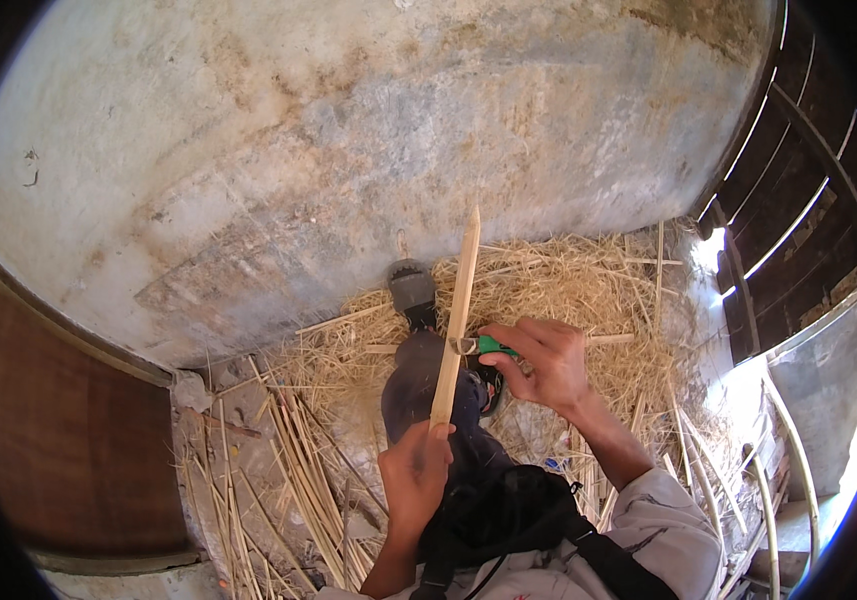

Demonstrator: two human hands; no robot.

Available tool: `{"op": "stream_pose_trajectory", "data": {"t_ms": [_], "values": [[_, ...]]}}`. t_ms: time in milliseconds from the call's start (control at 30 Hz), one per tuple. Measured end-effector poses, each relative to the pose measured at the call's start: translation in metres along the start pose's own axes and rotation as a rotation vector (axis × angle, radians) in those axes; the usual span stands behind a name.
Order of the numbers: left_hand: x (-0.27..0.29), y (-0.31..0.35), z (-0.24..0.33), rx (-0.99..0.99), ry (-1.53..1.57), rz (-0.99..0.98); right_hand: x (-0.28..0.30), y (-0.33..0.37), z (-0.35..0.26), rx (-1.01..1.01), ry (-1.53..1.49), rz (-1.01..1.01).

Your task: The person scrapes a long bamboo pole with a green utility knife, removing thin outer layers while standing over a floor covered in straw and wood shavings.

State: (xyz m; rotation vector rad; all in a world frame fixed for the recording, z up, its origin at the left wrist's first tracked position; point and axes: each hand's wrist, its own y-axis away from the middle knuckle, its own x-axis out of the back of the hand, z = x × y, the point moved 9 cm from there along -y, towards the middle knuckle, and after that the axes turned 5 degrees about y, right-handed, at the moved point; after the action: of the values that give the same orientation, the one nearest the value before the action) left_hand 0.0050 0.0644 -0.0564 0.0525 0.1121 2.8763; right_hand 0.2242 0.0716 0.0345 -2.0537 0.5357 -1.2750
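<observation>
My left hand [415,474] is closed around the lower end of a pale, flat strip of wood or bamboo [462,290]. The strip slants upward away from me and ends in a point. My right hand [545,365] grips a knife by its green handle [493,346]. Its short blade [465,346] rests against the strip's right side, around the middle of its length. Below the strip are my dark-clothed leg [416,385] and a dark shoe [411,288].
Thin shavings [588,280] cover the ground ahead and to the right. Several long split strips [303,445] lie at the left. A stained wall [398,150] rises in front. Long bent poles [793,440] stand at the right, near dark boards [798,200].
</observation>
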Motion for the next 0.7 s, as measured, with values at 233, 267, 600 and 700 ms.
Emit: {"op": "stream_pose_trajectory", "data": {"t_ms": [233,267,600,700], "values": [[0.001,0.011,-0.007,-0.018,-0.009,-0.014,-0.004,-0.012,0.027,-0.077,-0.009,0.054],[0.002,0.012,-0.008,0.0,-0.01,-0.012,-0.005,-0.012,0.03,-0.077,-0.006,0.056],[0.012,0.045,-0.045,0.149,-0.014,-0.092,0.02,-0.024,0.177,-0.659,0.117,0.115],[0.029,0.034,-0.043,0.135,0.047,0.026,0.02,-0.022,0.165,-0.591,0.023,0.025]]}}
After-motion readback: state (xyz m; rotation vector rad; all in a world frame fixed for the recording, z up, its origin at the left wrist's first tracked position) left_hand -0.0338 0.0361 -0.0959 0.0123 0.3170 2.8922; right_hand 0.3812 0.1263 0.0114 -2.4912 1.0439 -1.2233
